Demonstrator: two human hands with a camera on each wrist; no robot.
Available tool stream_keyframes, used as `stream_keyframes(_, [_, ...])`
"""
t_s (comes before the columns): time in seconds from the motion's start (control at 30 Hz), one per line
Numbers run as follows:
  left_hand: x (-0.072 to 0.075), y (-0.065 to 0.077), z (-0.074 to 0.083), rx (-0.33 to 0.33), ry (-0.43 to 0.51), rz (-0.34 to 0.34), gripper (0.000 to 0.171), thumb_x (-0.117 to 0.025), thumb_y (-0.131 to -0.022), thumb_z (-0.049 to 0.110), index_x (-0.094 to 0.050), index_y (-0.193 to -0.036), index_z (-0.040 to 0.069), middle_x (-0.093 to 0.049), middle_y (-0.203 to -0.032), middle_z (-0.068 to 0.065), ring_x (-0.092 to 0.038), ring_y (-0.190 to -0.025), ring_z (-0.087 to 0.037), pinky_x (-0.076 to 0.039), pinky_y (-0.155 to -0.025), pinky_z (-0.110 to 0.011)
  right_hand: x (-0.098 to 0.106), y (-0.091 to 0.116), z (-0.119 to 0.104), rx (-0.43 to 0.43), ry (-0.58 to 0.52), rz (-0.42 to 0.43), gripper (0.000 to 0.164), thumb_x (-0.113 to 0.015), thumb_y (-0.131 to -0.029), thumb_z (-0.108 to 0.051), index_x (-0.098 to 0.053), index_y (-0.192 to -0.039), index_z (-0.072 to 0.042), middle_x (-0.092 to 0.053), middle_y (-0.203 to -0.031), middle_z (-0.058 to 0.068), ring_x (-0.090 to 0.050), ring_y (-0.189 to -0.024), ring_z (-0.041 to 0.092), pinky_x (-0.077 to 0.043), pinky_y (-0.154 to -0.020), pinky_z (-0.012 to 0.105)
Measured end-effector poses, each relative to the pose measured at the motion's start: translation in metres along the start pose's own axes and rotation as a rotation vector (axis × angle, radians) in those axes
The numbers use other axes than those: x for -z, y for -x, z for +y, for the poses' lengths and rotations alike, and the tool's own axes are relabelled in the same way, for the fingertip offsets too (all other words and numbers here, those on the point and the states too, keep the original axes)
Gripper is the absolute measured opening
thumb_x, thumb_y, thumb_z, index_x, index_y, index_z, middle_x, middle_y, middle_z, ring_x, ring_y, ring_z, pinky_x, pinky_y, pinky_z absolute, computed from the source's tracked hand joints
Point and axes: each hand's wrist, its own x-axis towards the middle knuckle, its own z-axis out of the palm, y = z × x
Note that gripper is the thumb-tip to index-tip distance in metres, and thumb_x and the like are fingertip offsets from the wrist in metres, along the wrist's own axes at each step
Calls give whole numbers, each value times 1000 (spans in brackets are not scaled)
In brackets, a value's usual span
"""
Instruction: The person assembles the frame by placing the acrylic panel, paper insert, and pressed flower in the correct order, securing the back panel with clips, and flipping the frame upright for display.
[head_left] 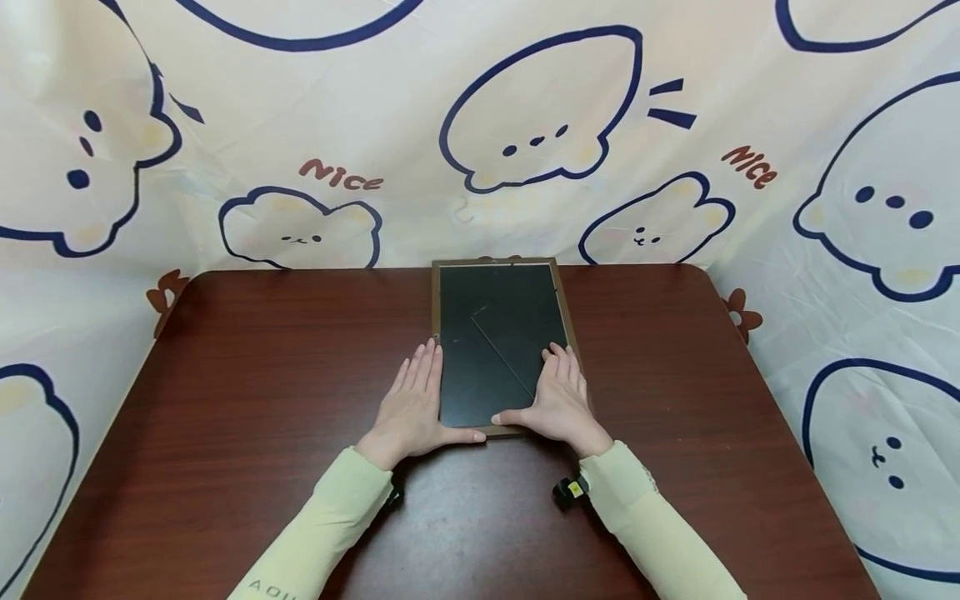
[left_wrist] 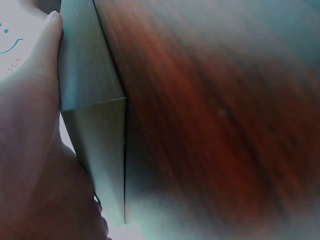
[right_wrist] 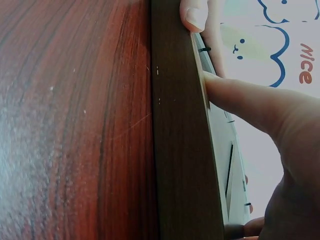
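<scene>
Pale green long sleeves [head_left: 322, 521] nearest; left hand [head_left: 410, 410] spread, fingers straight along the left side, thumb at the near edge, right hand [head_left: 558, 402] spread on the right side, neither gripping. Between them, brown-rimmed rectangular frame with dark flat back [head_left: 480, 375] lies on reddish-brown wooden desk [head_left: 255, 400], reaching its far edge; cream cartoon-print cloth [head_left: 405, 125] behind.

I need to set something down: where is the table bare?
Bare table runs left of the left grip and right of the right grip, to either side edge. Crowded: the frame, both grips at its near end.
</scene>
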Motion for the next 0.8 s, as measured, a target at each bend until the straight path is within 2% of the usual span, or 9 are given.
stream_keyframes(0.17, [1, 0, 0, -7, 6, 9, 143, -63, -68, 90, -8, -160, -5, 1, -168, -20, -2, -154, -33, -7, -122, -47, 4, 2, -6, -17, -12, -17, 132, -91, -63, -58, -21, -154, 7, -8, -163, 19, 5, -151, 37, -8, -119, 60])
stream_keyframes(0.43, [-2, 2, -2, -10, -3, 18, 143, -61, -69, 91, -8, -160, -5, 0, -168, -20, -3, -154, -33, -7, -122, -47, 1, 4, -3, -8, 5, -11, 134, -90, -63, -63, -21, -155, 6, -8, -164, 19, 4, -151, 36, -9, -118, 60])
stream_keyframes(0.8, [0, 1, -4, -11, -4, 13, 143, -61, -69, 91, -7, -160, -4, 1, -168, -19, -2, -154, -32, -5, -122, -46, 4, 3, -3, 29, 19, 32, 133, -87, -63, -67, -24, -155, 6, -17, -162, 21, -10, -149, 39, -17, -116, 62])
